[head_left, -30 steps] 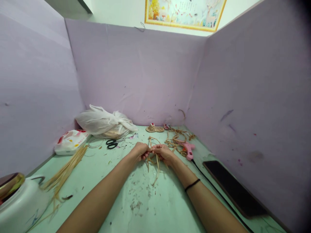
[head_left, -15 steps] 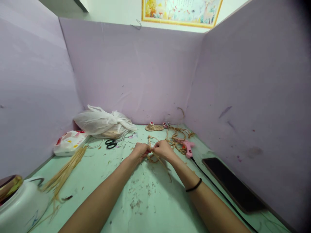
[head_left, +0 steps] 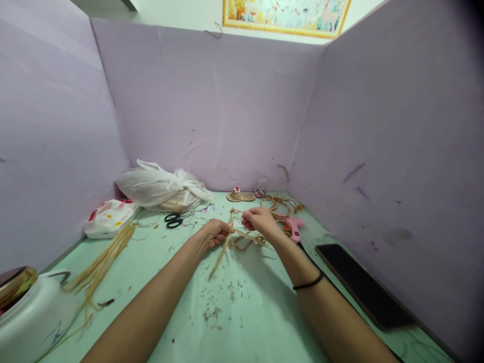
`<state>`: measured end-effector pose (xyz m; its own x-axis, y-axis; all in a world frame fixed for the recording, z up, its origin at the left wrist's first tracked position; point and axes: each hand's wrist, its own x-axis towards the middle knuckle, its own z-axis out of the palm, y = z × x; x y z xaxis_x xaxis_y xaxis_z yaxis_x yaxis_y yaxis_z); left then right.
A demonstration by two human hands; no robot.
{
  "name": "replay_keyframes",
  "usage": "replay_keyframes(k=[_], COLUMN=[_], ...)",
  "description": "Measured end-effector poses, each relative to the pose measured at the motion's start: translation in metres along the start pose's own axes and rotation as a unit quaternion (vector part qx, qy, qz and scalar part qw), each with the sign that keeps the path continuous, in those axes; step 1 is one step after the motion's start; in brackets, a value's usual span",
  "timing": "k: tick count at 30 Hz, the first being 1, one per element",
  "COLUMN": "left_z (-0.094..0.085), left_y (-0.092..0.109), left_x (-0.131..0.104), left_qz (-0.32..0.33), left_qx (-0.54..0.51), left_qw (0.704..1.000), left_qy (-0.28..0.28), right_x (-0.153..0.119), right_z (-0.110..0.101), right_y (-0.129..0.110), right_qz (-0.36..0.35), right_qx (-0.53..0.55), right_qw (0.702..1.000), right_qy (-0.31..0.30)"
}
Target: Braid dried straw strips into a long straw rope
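Observation:
My left hand (head_left: pixel 216 233) is closed in a pinch on a tan raffia cord (head_left: pixel 232 219). Beyond the fingertips the cord looks twisted or braided. Loose flat strands (head_left: pixel 218 263) hang from the pinch toward me, and others run right, below my right hand (head_left: pixel 259 222). That hand is raised slightly apart from the left, its fingers curled together; whatever lies between them is too small to make out. More twisted cord (head_left: pixel 244 246) loops on the table under and behind the hands.
A pink glue gun (head_left: pixel 295 229) with a black cable lies right, near a dark phone (head_left: pixel 363 285). Black-handled scissors (head_left: pixel 174 220), a white plastic bag (head_left: pixel 162 186), a tissue pack (head_left: pixel 109 218), raffia strands (head_left: pixel 104 257) and a white pot (head_left: pixel 34 322) are left. A woven piece (head_left: pixel 241 196) sits behind.
My hands, together before, have moved apart: the right went up and right, the left slightly left. Loose strands now hang toward the lower left from the left hand's pinch.

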<state>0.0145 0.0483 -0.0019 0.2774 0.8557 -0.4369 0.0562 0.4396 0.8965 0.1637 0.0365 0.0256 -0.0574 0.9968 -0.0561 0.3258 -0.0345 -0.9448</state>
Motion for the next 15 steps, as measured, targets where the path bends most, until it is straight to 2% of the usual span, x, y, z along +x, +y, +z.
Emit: replay_keyframes(k=[2, 7, 10, 15], left_z=[0.0, 0.001, 0.001, 0.002], left_y=[0.0, -0.002, -0.004, -0.004], left_x=[-0.001, 0.0, 0.0, -0.001], left_qz=[0.004, 0.014, 0.017, 0.025], left_qx=[0.011, 0.036, 0.05, 0.067], left_qw=[1.0, 0.999, 0.999, 0.997], left_qy=[-0.01, -0.008, -0.001, 0.01], right_x=[0.004, 0.001, 0.0, -0.001], right_z=[-0.001, 0.017, 0.023, 0.019], right_y=[0.004, 0.015, 0.018, 0.021], right_qz=[0.041, 0.071, 0.077, 0.057], right_qx=[0.062, 0.063, 0.047, 0.045], right_qw=[0.997, 0.992, 0.993, 0.994], right_qy=[-0.004, -0.079, -0.081, -0.085])
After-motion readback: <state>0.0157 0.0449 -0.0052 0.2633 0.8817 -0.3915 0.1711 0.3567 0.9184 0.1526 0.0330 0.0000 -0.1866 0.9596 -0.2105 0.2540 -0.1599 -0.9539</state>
